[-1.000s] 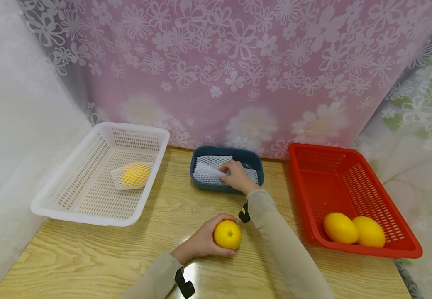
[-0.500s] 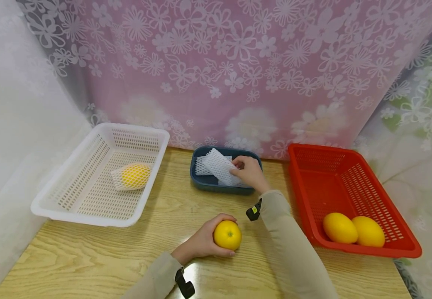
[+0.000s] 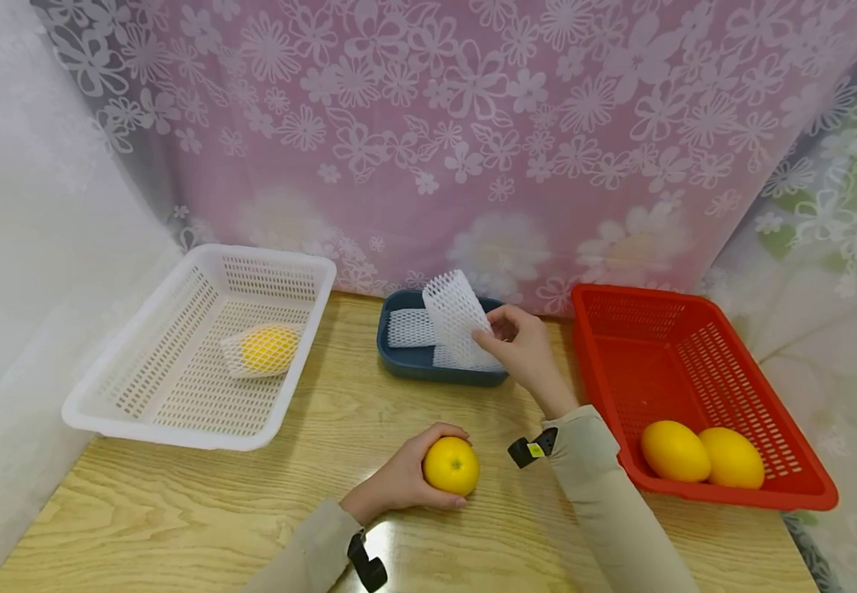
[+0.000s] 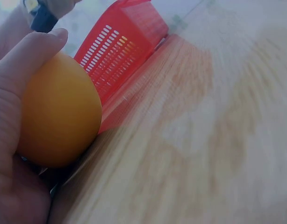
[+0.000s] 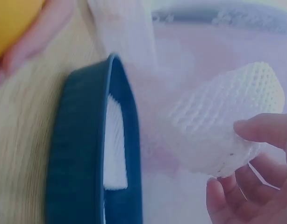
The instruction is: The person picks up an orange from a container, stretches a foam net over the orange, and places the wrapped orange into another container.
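Note:
My left hand (image 3: 406, 476) curls round a yellow round fruit (image 3: 452, 467) on the wooden table, thumb on its near side. The left wrist view shows the same fruit (image 4: 61, 112) low against the tabletop. Over the dark blue bin (image 3: 443, 375), my right hand (image 3: 524, 346) pinches a white foam net sleeve (image 3: 458, 313) between thumb and fingers. In the right wrist view that sleeve (image 5: 218, 116) is lifted beside the bin's rim. Other foam net sleeves (image 3: 409, 328) lie inside the bin.
At left stands a white basket (image 3: 261, 436) holding a yellow fruit in a foam net (image 3: 268, 347). A red basket (image 3: 621, 395) on the right holds two yellow fruits (image 3: 674, 451). A pink flowered curtain (image 3: 413, 165) hangs along the table's back edge.
My right hand has lifted a foam net sleeve up from the bin and moved to the right with it. The left hand and its fruit have stayed in place.

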A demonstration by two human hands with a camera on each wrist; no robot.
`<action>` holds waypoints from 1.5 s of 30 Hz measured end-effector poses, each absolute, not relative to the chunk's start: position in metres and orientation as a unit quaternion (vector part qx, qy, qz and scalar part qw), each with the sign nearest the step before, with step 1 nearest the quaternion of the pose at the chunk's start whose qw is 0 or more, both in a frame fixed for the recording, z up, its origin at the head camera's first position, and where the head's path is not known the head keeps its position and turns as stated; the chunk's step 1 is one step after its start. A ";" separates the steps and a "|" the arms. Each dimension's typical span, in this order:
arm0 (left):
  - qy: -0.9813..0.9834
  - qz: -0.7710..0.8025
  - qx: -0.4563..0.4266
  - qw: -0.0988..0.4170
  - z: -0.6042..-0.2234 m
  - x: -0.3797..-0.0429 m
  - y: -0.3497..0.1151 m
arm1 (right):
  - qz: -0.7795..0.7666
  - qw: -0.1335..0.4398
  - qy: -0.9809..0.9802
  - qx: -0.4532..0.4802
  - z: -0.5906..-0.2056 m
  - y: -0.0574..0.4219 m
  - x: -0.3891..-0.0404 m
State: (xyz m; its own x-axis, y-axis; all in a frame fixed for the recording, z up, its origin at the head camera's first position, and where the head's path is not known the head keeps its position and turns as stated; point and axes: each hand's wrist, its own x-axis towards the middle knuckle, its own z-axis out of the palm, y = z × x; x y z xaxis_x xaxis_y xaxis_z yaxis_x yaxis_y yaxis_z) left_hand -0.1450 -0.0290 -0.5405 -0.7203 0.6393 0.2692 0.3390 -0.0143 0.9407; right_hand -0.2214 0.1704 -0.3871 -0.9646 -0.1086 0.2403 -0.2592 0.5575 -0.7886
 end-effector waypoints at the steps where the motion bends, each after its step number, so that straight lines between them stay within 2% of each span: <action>1: 0.690 0.620 0.354 0.123 -0.540 -0.145 -0.029 | 0.464 0.085 -0.875 0.108 -0.386 0.170 -0.217; 12: 0.619 0.705 0.326 0.113 -0.541 -0.145 -0.030 | 0.557 0.105 -0.809 0.156 -0.385 0.168 -0.178; 19: 0.619 0.733 0.274 0.068 -0.529 -0.150 -0.031 | 0.587 0.119 -0.779 0.185 -0.396 0.172 -0.158; 27: 0.634 0.755 0.169 -0.002 -0.492 -0.150 -0.038 | 0.604 0.119 -0.754 0.230 -0.410 0.171 -0.137; 31: 0.610 0.769 0.189 -0.034 -0.471 -0.148 -0.038 | 0.620 0.125 -0.729 0.263 -0.417 0.168 -0.127; 35: 0.605 0.762 0.230 -0.010 -0.456 -0.139 -0.038 | 0.641 0.122 -0.698 0.295 -0.423 0.165 -0.118; 42: 0.600 0.747 0.264 0.110 -0.446 -0.125 -0.033 | 0.664 0.118 -0.658 0.335 -0.433 0.160 -0.109; 45: 0.598 0.743 0.274 0.123 -0.447 -0.123 -0.032 | 0.663 0.134 -0.655 0.336 -0.437 0.157 -0.106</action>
